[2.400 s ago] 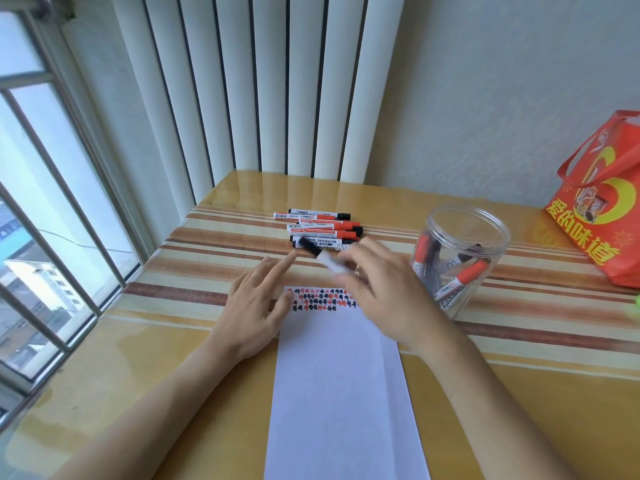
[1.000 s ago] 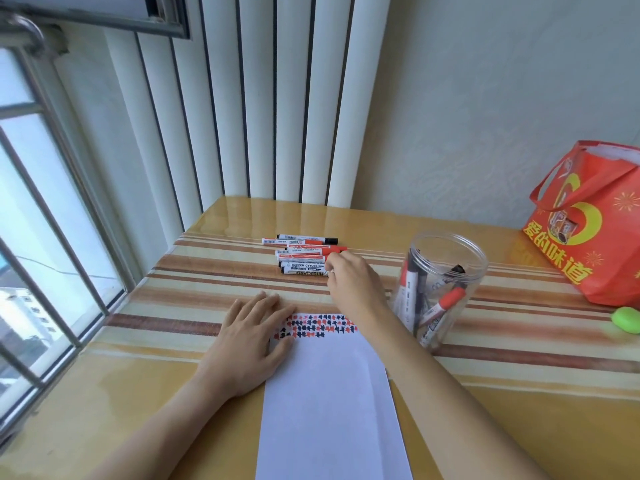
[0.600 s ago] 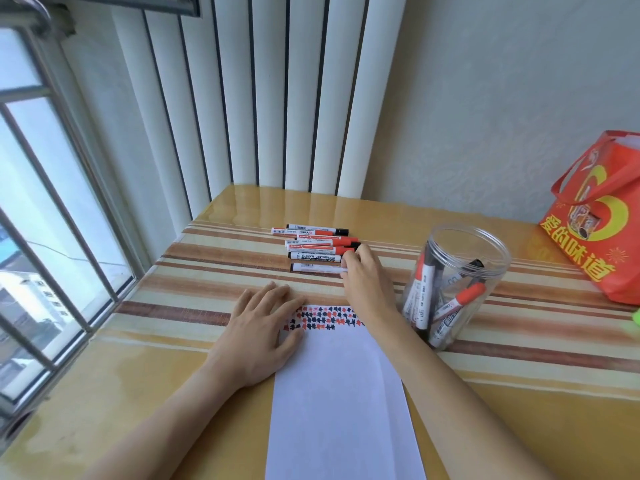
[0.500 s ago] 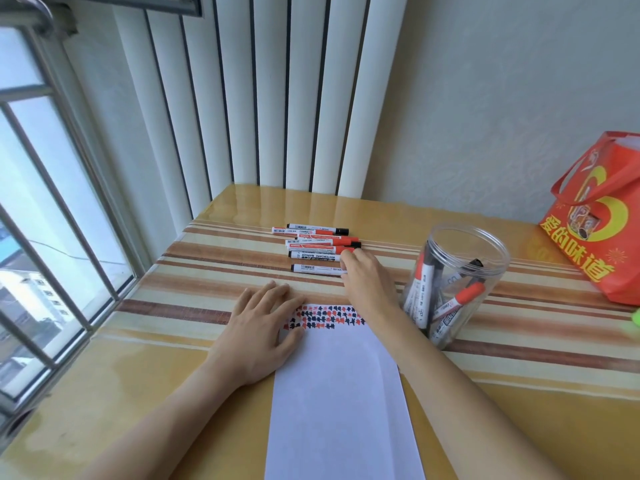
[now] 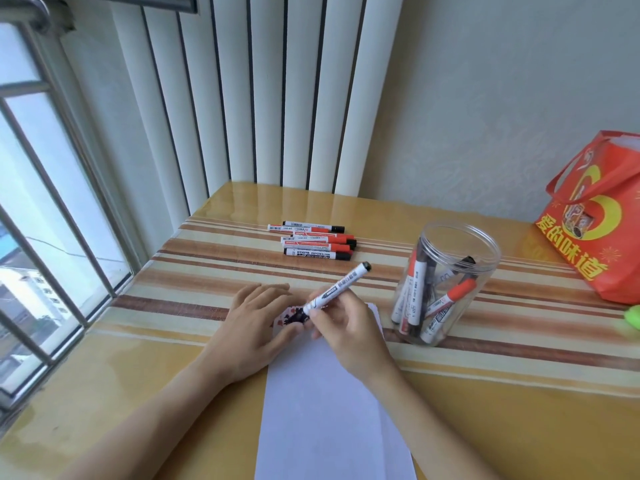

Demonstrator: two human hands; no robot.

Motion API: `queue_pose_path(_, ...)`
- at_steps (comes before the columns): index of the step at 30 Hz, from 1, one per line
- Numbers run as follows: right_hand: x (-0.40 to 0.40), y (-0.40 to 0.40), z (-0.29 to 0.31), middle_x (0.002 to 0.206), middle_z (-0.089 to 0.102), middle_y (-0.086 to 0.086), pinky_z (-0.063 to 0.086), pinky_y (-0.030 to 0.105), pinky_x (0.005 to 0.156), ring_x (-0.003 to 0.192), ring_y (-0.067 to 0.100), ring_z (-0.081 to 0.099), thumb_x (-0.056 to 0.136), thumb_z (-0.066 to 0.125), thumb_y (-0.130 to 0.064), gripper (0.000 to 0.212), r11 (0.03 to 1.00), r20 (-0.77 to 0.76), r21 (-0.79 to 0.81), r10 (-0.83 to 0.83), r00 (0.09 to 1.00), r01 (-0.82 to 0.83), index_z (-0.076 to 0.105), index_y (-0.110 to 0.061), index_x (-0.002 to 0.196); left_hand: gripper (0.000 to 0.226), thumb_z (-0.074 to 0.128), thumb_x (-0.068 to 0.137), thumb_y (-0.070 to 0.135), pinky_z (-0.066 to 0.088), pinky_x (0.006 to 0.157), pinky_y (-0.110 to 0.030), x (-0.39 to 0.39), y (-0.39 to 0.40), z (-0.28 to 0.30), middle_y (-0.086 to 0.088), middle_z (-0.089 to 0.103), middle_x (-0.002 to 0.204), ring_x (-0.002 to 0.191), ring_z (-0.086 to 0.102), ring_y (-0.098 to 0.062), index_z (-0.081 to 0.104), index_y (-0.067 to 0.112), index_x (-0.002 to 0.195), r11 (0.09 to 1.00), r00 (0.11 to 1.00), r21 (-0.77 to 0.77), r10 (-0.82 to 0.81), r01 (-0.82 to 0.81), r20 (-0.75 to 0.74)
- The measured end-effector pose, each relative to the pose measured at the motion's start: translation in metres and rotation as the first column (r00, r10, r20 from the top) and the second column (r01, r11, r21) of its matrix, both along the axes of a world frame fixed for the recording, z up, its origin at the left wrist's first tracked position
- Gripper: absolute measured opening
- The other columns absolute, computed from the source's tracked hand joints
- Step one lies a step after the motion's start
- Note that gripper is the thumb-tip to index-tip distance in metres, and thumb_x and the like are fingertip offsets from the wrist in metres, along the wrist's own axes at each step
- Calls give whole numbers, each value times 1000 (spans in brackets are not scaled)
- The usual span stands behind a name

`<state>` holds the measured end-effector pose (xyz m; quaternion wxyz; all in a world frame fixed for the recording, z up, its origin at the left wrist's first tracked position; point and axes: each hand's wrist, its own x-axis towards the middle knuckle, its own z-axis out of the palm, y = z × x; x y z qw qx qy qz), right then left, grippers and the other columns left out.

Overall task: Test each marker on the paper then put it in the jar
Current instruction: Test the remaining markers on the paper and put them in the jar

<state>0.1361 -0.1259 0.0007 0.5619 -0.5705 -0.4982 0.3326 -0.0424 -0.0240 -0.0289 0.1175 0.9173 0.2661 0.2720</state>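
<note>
Lifted off the pile since half a second ago, a black marker [image 5: 337,288] now sits pinched in the right hand [image 5: 349,327], its tip down at the scribbled patch on the paper [image 5: 329,410] in the middle of the frame. Left hand [image 5: 258,327] lies flat with fingers spread, pressing the paper's upper left corner. Remaining markers [image 5: 313,240] lie in a row above centre on the striped tabletop [image 5: 207,268]. Right of the paper stands the clear jar [image 5: 446,282], markers inside. An orange bag [image 5: 595,216] sits at right.
</note>
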Motion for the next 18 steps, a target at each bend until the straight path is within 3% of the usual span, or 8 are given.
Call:
queue_pose_path(4,2,-4,4,87,74,0,56,32,69,84,23,73,90,67,-28,22,1000,-135,-3,-11,991,11,67,-10,103,17,48,104,40,43,94,-39,0,0,0,22,54,98,100,56,-8,62,32,109,997,999,77,-9,6,43)
queue_pose_path(8,23,-9,14,69,64,-1,52,29,62,68,21,64,91,67,-27,18,982,-226,64,-157,961,176,66,-9,91,21,45,103,42,45,84,-36,1,0,2,19,55,95,93,54,-10,61,30,108,995,997,69,63,-66,41)
queue_pose_path(10,35,-12,15,70,65,-4,52,27,63,66,14,65,95,68,-20,12,986,-18,61,-156,988,157,67,-12,86,23,43,103,42,46,83,-35,1,0,2,17,59,99,95,55,-12,60,28,109,995,996,55,76,-78,49)
queue_pose_path(11,40,-13,13,72,65,-9,51,25,64,66,10,65,97,67,-17,12,987,175,68,-157,972,147,67,-15,85,24,43,103,42,45,83,-34,1,0,2,16,60,100,95,55,-13,60,26,109,996,995,44,77,-80,60)
queue_pose_path(14,42,-17,7,82,66,-13,52,32,66,77,9,63,98,58,-25,11,986,692,123,-168,703,114,64,-25,89,23,45,102,39,43,82,-30,1,0,3,15,59,99,93,54,-14,61,24,109,997,996,43,58,-61,69)
queue_pose_path(16,33,-18,5,92,67,-11,53,35,68,84,15,63,98,51,-38,17,987,829,119,-157,537,106,65,-27,98,22,48,103,38,40,79,-27,2,-1,6,16,56,96,90,51,-13,63,24,108,997,998,74,21,-25,57)
queue_pose_path(18,19,-14,-1,92,64,-9,50,35,66,84,19,63,98,48,-42,24,990,887,124,-143,439,73,65,-26,102,19,52,103,35,40,78,-26,2,-3,8,16,54,93,87,48,-11,65,23,109,995,998,90,-36,31,54)
